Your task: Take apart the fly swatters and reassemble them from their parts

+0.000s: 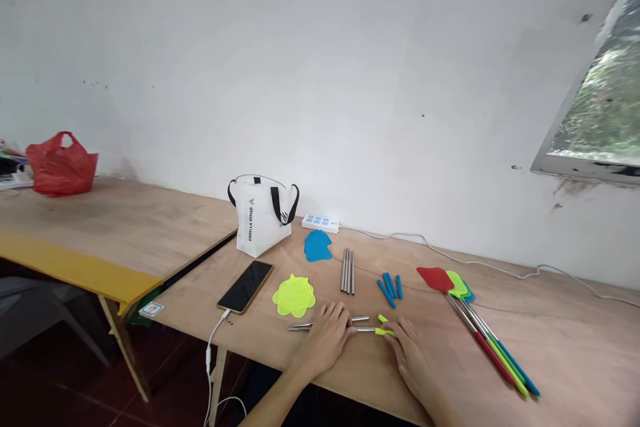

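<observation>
My left hand rests palm down at the table's front edge, its fingers curled over thin metal rods that stick out to its left. My right hand lies just beside it, fingertips pinching the yellow-green grip on the end of one rod. A second yellow-green piece lies right behind. A yellow-green swatter head sits just beyond my left hand.
Farther back lie a blue swatter head, a bundle of metal rods, several blue grips, and assembled red, green and blue swatters. A phone on a cable, a white bag, a power strip and a red plastic bag stand left.
</observation>
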`<state>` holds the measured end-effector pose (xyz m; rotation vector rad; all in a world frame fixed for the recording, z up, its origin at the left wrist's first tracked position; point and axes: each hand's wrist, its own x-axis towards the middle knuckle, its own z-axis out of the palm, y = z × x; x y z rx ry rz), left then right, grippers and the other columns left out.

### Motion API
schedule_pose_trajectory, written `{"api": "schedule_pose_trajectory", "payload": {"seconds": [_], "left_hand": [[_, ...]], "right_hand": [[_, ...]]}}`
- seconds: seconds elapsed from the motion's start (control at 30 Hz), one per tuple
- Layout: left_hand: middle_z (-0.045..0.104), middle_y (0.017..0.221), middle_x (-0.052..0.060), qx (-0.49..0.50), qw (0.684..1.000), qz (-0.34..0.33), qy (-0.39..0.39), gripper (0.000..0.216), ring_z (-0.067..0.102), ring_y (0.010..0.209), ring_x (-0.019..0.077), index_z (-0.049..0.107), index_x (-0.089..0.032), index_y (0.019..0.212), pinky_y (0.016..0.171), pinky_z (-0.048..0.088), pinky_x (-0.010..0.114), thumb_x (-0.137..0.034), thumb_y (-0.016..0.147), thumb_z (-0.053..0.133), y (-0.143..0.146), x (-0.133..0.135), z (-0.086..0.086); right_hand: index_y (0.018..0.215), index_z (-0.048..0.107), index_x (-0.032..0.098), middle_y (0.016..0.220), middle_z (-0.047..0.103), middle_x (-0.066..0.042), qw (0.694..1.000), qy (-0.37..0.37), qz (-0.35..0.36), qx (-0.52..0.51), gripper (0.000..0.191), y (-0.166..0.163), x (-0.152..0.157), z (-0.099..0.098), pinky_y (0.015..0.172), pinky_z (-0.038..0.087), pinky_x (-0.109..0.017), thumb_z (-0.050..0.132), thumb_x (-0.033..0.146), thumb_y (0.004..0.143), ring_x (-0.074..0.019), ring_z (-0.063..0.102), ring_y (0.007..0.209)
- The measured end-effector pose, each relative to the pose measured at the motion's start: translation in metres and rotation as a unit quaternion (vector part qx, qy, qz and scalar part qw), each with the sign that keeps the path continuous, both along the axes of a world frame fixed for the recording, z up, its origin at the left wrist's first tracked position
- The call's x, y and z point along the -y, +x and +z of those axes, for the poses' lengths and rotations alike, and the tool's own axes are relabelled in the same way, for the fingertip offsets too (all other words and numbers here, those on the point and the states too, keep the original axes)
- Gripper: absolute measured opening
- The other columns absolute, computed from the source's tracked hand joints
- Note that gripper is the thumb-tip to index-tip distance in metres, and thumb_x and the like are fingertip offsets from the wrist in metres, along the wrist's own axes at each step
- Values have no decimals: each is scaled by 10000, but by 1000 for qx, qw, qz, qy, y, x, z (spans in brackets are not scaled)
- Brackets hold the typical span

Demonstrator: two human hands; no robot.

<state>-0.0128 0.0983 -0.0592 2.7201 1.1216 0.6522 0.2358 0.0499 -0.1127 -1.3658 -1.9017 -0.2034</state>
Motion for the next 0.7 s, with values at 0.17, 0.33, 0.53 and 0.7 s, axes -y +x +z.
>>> {"api": "schedule_pose_trajectory", "payload": {"seconds": [0.17,0.33,0.53,0.7], "left_hand": [[601,1086,40,8,1000,-7,1,162,532,982,227,577,-193,1018,857,373,357,-327,1058,496,-1,0,0],[602,1096,34,22,999,-44,-10,160,547,994,223,574,-198,1022,882,377,359,-345,1048,516,-1,2,4],[612,1082,13,36,995,-89,-33,162,575,1008,199,574,-207,1006,916,377,339,-368,1021,570,0,2,6],[619,1082,-5,56,994,-79,-41,157,587,1013,182,590,-217,1001,931,371,329,-373,1003,610,-2,1,5]], "right_hand": [[1105,691,297,1068,720,-58,1000,-2,1,-24,296,2,0,-3,919,544,-423,412,366,1035,-236,668,1009],[1033,726,307,1013,731,-43,996,-57,51,-41,319,-3,3,12,913,551,-388,427,419,1044,-216,681,967],[1129,723,359,1067,744,-26,992,-81,99,13,264,-23,8,20,994,519,-420,476,363,1034,-234,671,1096],[1099,723,336,1051,742,-38,995,-56,81,6,248,-34,7,17,933,547,-402,484,335,1030,-233,684,1035]]}}
